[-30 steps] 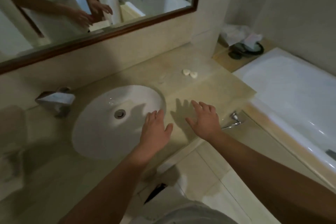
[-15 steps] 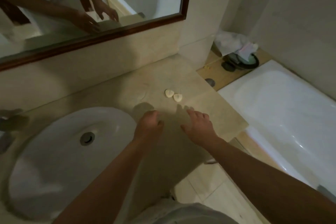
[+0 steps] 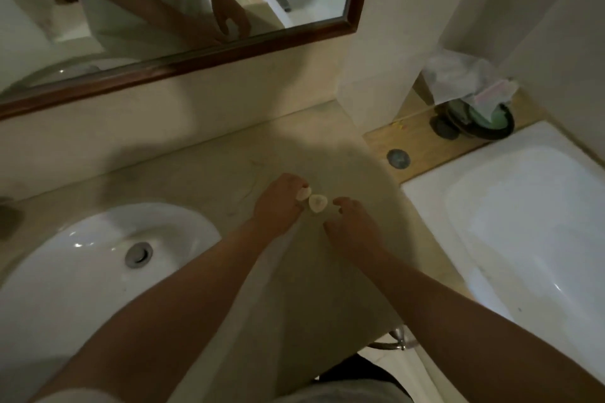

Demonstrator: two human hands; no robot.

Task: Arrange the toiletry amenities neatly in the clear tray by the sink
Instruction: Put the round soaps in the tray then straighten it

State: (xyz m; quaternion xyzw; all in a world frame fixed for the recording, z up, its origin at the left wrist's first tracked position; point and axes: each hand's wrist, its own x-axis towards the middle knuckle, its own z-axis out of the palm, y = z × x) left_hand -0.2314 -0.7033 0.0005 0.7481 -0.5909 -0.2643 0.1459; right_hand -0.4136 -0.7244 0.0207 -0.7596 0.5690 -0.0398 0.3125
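Two small pale heart-shaped pieces lie side by side on the beige counter (image 3: 203, 173), right of the sink. My left hand (image 3: 278, 206) has its fingers curled over the left piece (image 3: 303, 194) and pinches it at the fingertips. The right piece (image 3: 317, 203) lies bare on the counter. My right hand (image 3: 352, 226) hovers just right of that piece, fingers loosely curled, with a small gap between fingertips and piece.
The white sink basin (image 3: 82, 288) with its drain (image 3: 139, 255) fills the left. A white bathtub (image 3: 523, 222) lies at the right. Behind it a wooden ledge (image 3: 422, 127) carries a dark bin with a white bag (image 3: 471, 101). A framed mirror (image 3: 183, 62) hangs above.
Both hands moved forward across the counter to the two pale pieces. The left hand closed onto the left piece. The view shifted right, away from the sink.
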